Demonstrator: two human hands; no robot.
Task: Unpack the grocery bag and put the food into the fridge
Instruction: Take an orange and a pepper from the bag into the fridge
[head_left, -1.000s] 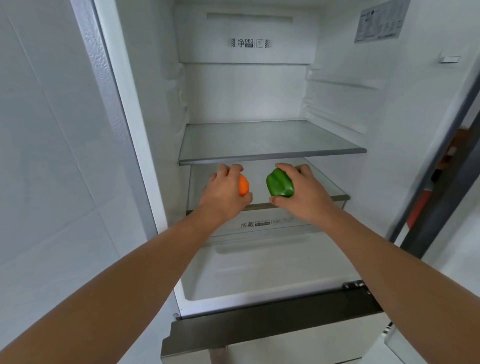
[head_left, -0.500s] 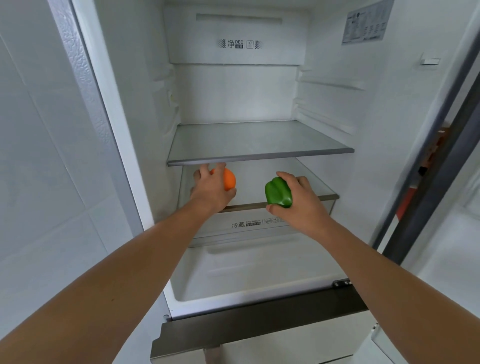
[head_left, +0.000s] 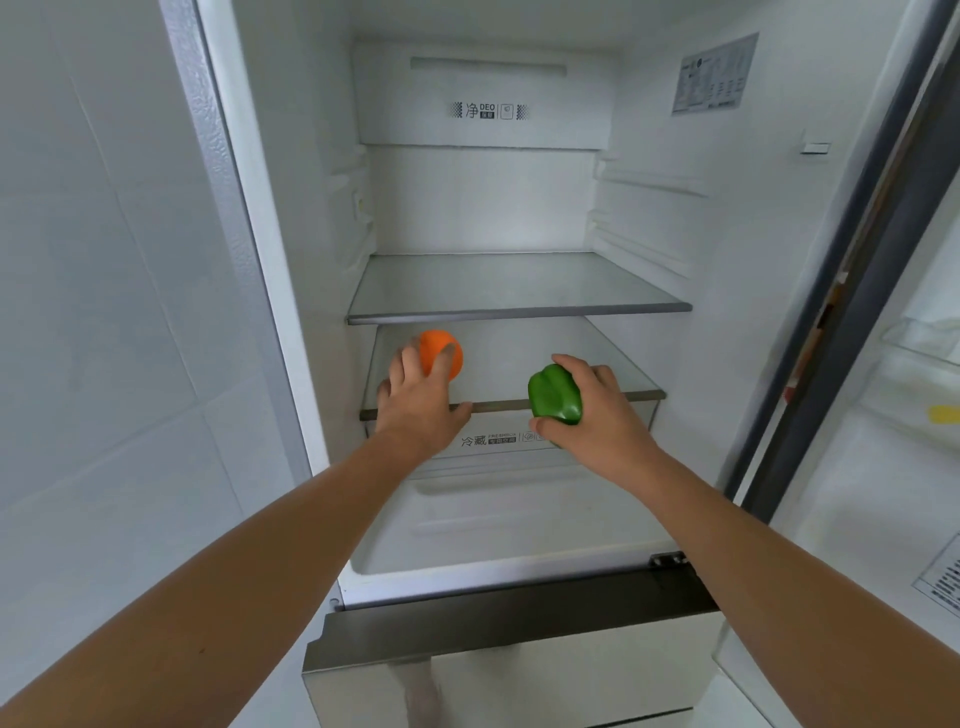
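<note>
The orange (head_left: 435, 345) is held in the curled fingers of the left hand (head_left: 421, 402), over the left part of the lower shelf (head_left: 641, 395); whether the glass is touched cannot be told. The green pepper (head_left: 555, 396) is gripped by the right hand (head_left: 602, 421), just in front of that shelf's edge. The orange should be released only once settled, well behind the edge, and the pepper laid on the shelf's right part.

"DEO": fridge panel (head_left: 483, 85); "冷藏": drawer (head_left: 493, 430)
</note>
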